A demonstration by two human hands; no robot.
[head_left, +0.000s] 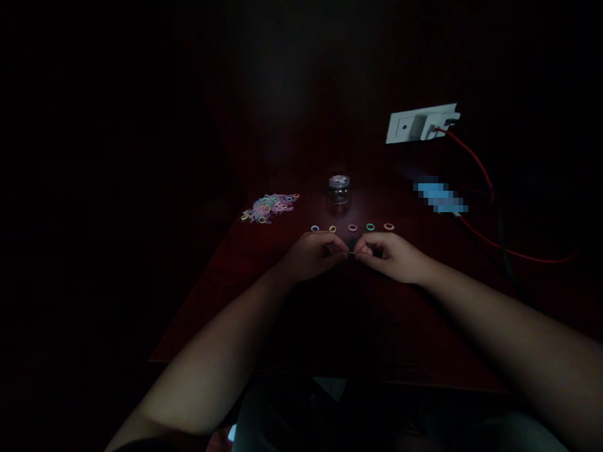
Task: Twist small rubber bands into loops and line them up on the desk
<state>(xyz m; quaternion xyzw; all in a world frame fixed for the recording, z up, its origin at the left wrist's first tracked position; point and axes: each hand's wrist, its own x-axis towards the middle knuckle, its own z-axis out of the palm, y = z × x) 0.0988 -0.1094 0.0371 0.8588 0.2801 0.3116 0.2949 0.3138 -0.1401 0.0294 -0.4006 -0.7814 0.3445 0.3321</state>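
My left hand (320, 256) and my right hand (389, 257) meet fingertip to fingertip above the dark red table. Between their pinched fingers runs a thin, pale small hair tie (351, 253), seen edge-on and mostly covered by the fingers. Just beyond the hands, a row of small hair ties lies on the tabletop: a blue one (315, 228), a yellow one (332, 229), a pink one (352, 228), a green one (370, 226) and an orange one (389, 226). To the left is a heap of mixed pastel hair ties (271, 207).
A clear lidded jar (339, 191) stands behind the row. On the wall, a white socket plate (400, 127) holds a charger (431, 125). Its red cable (475, 160) drops to the table's right side, near a blurred blue object (440, 196). The room is dark.
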